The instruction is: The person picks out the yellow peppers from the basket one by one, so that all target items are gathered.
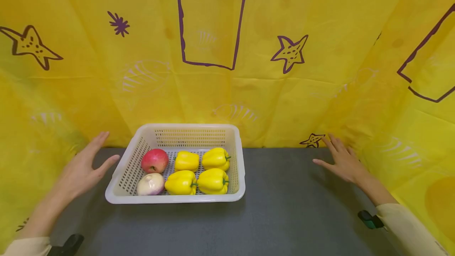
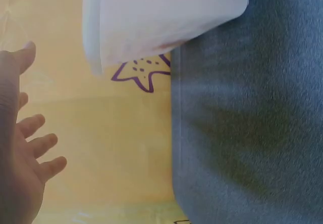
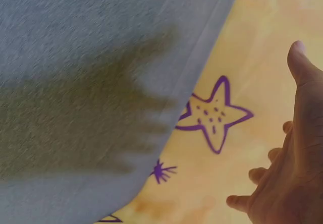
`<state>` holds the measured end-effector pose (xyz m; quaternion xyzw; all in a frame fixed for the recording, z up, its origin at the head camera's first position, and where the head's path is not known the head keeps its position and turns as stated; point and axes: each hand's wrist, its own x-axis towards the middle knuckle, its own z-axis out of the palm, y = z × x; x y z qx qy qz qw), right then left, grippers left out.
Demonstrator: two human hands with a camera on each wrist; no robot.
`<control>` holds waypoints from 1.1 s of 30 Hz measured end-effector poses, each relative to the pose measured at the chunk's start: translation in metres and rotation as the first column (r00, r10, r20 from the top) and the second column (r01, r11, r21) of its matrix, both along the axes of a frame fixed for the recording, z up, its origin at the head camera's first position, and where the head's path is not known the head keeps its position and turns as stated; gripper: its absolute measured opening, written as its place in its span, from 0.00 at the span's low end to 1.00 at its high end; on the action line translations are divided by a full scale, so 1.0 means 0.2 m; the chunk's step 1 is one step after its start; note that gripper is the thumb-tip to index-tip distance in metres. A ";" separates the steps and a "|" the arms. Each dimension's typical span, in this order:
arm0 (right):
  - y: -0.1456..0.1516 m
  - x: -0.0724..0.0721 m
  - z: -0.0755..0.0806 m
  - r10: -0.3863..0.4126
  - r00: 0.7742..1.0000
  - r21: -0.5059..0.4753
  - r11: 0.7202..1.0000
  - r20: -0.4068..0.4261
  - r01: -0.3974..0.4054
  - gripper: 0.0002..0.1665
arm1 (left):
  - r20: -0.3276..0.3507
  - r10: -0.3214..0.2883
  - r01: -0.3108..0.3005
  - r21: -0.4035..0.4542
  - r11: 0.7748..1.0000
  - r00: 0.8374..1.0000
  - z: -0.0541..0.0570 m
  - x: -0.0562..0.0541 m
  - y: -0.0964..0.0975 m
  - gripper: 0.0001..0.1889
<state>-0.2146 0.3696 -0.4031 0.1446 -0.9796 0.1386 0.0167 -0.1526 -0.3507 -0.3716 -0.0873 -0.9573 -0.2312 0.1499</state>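
Note:
A white plastic basket (image 1: 115,187) with slotted walls stands on the left half of the grey table. Inside it lie a red apple (image 1: 155,160), a white and purple turnip (image 1: 151,185) below the apple, and several yellow bell peppers, one of them a bell pepper (image 1: 213,181) at the front right. My left hand (image 1: 83,171) hovers just left of the basket, fingers spread, holding nothing. Over the table's far right side is my right hand (image 1: 345,163), its fingers also extended and nothing in its grasp. The left wrist view shows the basket's outer wall (image 2: 161,17) beyond the thumb.
The dark grey table (image 1: 284,208) has rounded corners, seen in both wrist views. Yellow cloth (image 1: 263,90) with purple starfish and fish drawings hangs behind the table and along both sides. A dark band (image 1: 370,219) is on the right wrist.

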 end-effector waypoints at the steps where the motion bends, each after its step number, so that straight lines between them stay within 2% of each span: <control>1: -0.01 0.00 0.01 0.008 1.000 -0.010 1.000 -0.004 -0.008 0.56 | -0.001 0.009 -0.009 0.009 1.000 1.000 0.00 0.00 0.01 0.43; 4: -0.05 0.00 0.03 0.022 1.000 -0.028 0.999 -0.010 -0.022 0.56 | -0.004 0.023 -0.023 0.044 0.999 1.000 -0.01 0.02 0.02 0.43; 10: -0.13 -0.01 0.06 0.052 0.996 -0.015 0.998 -0.073 -0.053 0.56 | 0.002 0.024 -0.024 0.137 0.990 1.000 -0.02 0.04 0.03 0.42; 18: -0.23 0.00 0.08 0.118 0.986 -0.047 0.991 -0.117 -0.125 0.56 | 0.146 0.077 -0.108 0.219 0.970 0.986 -0.05 0.07 0.05 0.40; 26: -0.38 0.02 0.12 0.164 0.977 -0.080 0.981 -0.136 -0.176 0.58 | 0.208 0.040 -0.109 0.330 0.938 0.977 -0.10 0.08 0.08 0.40; 33: -0.49 0.04 0.15 0.200 0.967 -0.075 0.974 -0.159 -0.214 0.58 | 0.229 0.038 -0.121 0.362 0.924 0.973 -0.12 0.07 0.10 0.40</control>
